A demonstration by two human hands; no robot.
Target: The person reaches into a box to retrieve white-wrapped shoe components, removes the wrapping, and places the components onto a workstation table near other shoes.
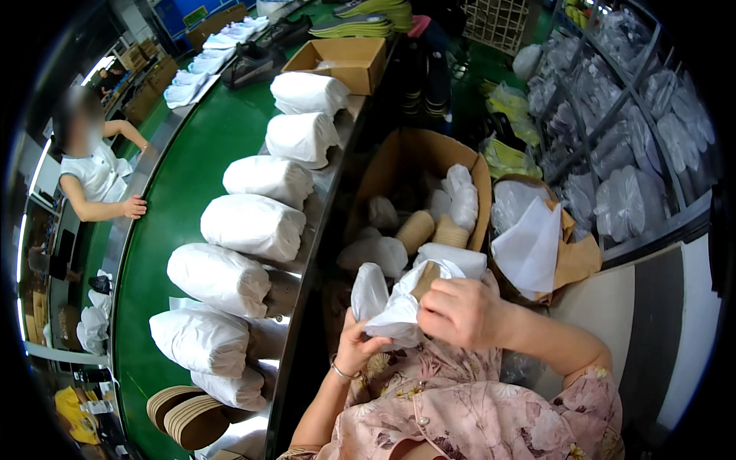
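Observation:
In front of my chest, my left hand grips a sheet of white paper from below, its fingers curled round the lower end. My right hand is closed at the paper's upper right side, with its fingertips turned away from view. A brown piece shows inside the paper, beside the right fingers. Next to the left thumb stands a white wrapped piece; whether the left hand touches it I cannot tell. Just beyond my hands, a cardboard box holds white wrapped pieces and brown ribbed forms.
On my left, several white wrapped bundles line the metal edge of a green conveyor. Stacked brown forms lie at its near end. Across it stands a person. Bagged goods fill a rack at right.

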